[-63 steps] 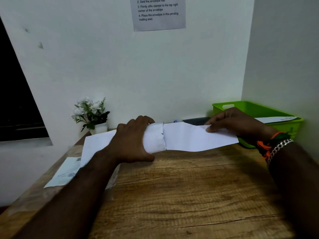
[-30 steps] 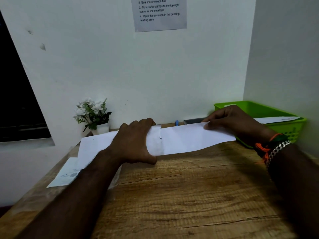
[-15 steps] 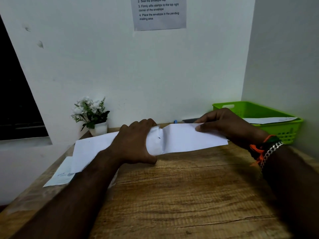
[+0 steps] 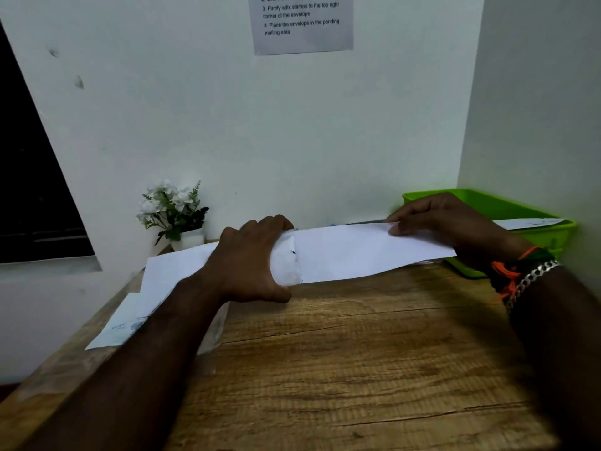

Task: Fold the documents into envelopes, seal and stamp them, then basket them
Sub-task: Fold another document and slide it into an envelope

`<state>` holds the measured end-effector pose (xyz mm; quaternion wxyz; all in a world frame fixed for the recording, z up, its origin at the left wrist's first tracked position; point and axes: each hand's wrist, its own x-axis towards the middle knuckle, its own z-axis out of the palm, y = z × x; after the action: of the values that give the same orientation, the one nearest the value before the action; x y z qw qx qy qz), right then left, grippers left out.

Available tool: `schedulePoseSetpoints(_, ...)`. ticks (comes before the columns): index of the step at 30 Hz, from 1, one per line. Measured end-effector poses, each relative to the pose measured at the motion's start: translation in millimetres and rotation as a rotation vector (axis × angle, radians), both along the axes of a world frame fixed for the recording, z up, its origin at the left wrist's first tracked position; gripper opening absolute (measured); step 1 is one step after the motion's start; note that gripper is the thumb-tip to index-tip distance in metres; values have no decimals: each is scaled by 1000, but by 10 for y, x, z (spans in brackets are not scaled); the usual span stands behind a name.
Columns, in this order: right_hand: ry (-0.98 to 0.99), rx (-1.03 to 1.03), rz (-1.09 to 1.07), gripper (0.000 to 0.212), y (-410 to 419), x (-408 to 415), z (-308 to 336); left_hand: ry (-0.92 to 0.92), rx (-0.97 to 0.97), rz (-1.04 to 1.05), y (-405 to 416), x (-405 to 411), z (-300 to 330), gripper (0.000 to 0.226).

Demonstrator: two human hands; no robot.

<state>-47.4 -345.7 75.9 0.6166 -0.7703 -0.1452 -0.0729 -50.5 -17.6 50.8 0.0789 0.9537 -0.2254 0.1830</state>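
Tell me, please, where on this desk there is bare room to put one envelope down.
The bare wood of the table in front of the folded paper, between both forearms, is free. The left edge is crowded with loose sheets; the far right corner holds the green basket.

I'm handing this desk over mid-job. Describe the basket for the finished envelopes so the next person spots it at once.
Start at the corner where the two white walls meet, at the far right end of the wooden table. The green basket sits there, just behind the right hand, with a white sheet lying inside. It is the only brightly coloured container here; the potted white flowers stand at the opposite, left end.
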Motion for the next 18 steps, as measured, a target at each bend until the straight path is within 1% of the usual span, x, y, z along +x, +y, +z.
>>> schedulePoseSetpoints(3,2,-56,13,16,41,-6,-25,15,19,-19,-13,15,-16,90)
schedulePoseSetpoints(5,12,-47,8,16,41,-14,-14,20,24,-28,-20,22,-29,90)
schedulePoseSetpoints(11,11,-105,-44,13,1,21,-29,35,-7,-77,-55,10,-45,96)
schedulePoseSetpoints(15,35,-123,-26,12,17,-3,-25,23,-17,-117,-65,8,-60,98)
schedulePoseSetpoints(18,33,-72,-32,13,4,-8,-12,8,-43,-144,-60,12,-59,91)
